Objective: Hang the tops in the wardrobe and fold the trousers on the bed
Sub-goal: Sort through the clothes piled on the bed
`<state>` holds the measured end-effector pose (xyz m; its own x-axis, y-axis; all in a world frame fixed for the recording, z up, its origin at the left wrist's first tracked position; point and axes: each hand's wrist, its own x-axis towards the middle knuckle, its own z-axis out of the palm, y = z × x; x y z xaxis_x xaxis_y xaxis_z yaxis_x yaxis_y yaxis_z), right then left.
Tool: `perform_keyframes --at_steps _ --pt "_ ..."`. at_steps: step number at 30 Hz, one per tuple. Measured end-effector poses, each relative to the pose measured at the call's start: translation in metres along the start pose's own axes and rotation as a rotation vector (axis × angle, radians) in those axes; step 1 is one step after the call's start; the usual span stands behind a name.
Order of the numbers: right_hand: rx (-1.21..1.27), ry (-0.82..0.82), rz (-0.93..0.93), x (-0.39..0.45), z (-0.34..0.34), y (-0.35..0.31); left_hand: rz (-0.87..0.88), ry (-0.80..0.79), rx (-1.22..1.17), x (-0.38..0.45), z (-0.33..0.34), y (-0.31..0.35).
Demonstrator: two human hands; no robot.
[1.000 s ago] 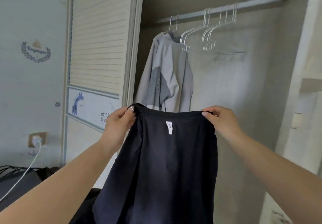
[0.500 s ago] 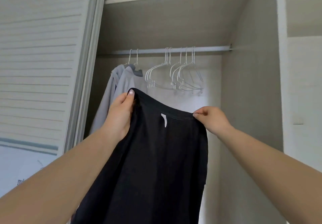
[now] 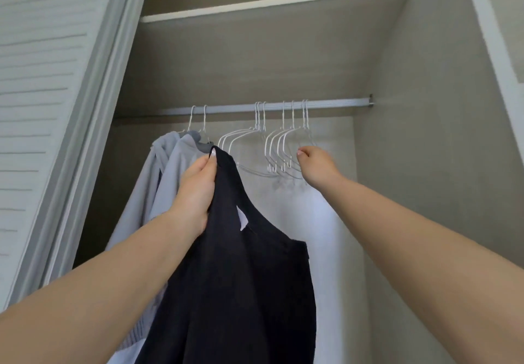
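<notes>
Left hand (image 3: 195, 191) grips the dark top (image 3: 235, 284) by its neckline, top hanging in front of the open wardrobe (image 3: 397, 137). Right hand (image 3: 319, 166) is at the rightmost empty white hangers (image 3: 286, 148), fingers curled; actual grasp unclear. Behind: two grey tops (image 3: 170, 171) hang on the rail (image 3: 269, 106) at left, shelf (image 3: 272, 1) above.

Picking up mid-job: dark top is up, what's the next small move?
Probably lift the rightmost hanger off the rail: the right hand is at it, while the left hand alone grips the dark top, not yet hung.
</notes>
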<state>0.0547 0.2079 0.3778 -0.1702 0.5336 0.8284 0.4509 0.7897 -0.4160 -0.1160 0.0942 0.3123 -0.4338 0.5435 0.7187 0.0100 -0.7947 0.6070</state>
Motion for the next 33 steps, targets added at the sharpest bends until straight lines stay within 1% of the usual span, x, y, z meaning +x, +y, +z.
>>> perform_keyframes --at_steps 3,6,8,12,17,21,27,30,33 --pt "0.015 0.004 0.038 0.036 0.016 -0.01 0.035 0.002 0.046 0.022 0.004 -0.002" --pt "-0.022 -0.029 0.064 0.059 0.028 -0.011 0.083 -0.004 0.046 0.037 0.003 -0.003" --pt "-0.014 -0.043 0.083 0.067 0.035 -0.007 0.07 -0.002 0.044 0.044 0.001 -0.006" --pt "0.052 -0.003 0.055 0.077 0.047 0.005 0.081 -0.003 0.076 0.053 -0.001 -0.011" --pt "0.22 0.075 0.038 0.078 0.05 0.012 0.073 -0.02 0.131 0.059 0.003 -0.02" --pt "0.294 0.097 0.071 0.072 0.045 0.011 0.08 -0.036 0.106 0.056 0.012 -0.027" --pt "0.531 0.19 0.113 0.068 0.039 0.015 0.066 -0.032 0.081 0.05 0.023 -0.029" --pt "0.651 0.189 0.12 0.068 0.033 0.014 0.067 -0.032 0.068 0.048 0.028 -0.027" --pt "0.781 0.148 0.152 0.067 0.023 0.012 0.063 -0.036 0.053 0.044 0.032 -0.025"
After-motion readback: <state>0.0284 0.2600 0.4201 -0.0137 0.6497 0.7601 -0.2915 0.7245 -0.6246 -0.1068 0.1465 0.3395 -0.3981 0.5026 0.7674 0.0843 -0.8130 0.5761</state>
